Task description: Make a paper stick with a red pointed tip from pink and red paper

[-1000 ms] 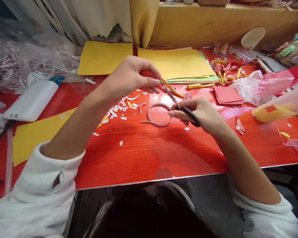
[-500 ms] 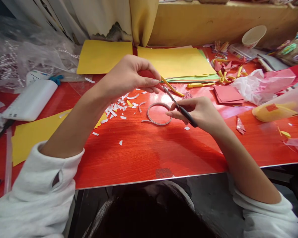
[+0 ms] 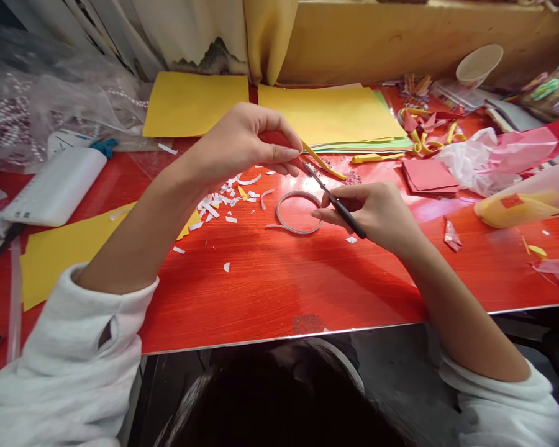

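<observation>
Basically, the right hand [image 3: 377, 214] has its grip closed around black-handled scissors [image 3: 348, 217], while the left hand [image 3: 249, 139] pinches something reddish [image 3: 276, 139] near their tips, above the red tabletop [image 3: 242, 304].

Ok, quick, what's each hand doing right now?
Left hand: closed in a pinch, holding a small red piece.
Right hand: closed around the black-handled scissors, blades looking nearly shut.
</observation>
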`<state>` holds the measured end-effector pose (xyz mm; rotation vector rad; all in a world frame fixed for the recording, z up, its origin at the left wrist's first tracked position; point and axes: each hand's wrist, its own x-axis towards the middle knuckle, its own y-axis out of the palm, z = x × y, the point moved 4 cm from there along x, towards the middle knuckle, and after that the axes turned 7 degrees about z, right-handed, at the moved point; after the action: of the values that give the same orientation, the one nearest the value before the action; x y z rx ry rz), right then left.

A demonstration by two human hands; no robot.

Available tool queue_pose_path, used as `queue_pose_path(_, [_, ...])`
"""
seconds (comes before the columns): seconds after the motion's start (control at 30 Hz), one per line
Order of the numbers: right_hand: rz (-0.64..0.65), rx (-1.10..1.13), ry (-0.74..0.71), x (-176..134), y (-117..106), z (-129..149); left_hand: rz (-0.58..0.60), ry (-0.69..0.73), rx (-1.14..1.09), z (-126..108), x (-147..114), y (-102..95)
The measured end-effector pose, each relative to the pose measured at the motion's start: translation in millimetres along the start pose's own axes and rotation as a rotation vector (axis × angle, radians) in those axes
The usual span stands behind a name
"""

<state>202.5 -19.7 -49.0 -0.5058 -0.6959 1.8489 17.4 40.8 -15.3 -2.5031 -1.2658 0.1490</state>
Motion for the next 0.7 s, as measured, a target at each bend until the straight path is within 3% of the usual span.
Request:
queue_pose_path(0.47, [0.011, -0.008, -0.020, 0.9, 0.7, -0.5, 0.020, 0.061, -0.014, 1.3, 2.6, -0.8])
queue_pose_path(0.7, [0.011, 0.110, -0.041, 0.4, 4.6, -3.1, 0.033, 0.074, -0.024, -0.4, 3.4, -2.3])
